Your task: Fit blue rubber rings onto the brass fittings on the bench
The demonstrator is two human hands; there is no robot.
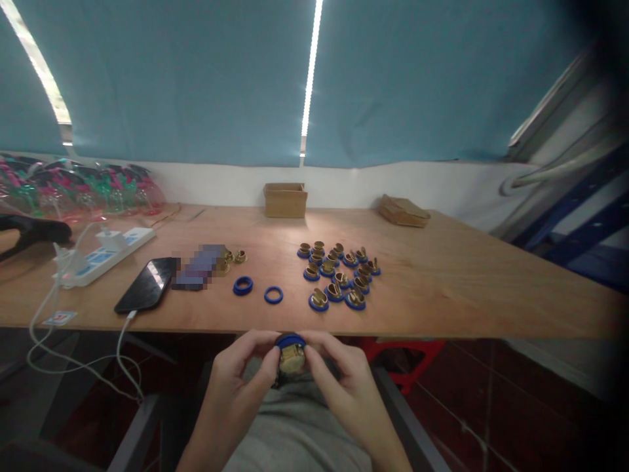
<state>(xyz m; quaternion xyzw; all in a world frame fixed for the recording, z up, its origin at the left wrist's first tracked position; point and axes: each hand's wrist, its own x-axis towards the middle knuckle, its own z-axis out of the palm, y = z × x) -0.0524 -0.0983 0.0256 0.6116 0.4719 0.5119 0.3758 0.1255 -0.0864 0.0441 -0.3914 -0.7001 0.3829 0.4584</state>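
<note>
Between my two hands, just off the table's front edge, is a brass fitting (291, 360) with a blue ring (290, 341) around its upper end. My left hand (248, 373) pinches its left side with thumb and fingers. On the other side, my right hand (337, 370) grips it the same way. Beyond my hands on the table lie a single blue ring (273, 302) and a small stack of blue rings (243, 293). To their right stand several brass fittings (335, 294) with flip lids and blue rings at their bases.
A few brass pieces without rings (240, 256) sit by a pixelated phone (201, 265). Left of it are a black phone (147, 286) on a cable and a power strip (118, 257). An open cardboard box (285, 204) and flattened cardboard (401, 211) stand at the back.
</note>
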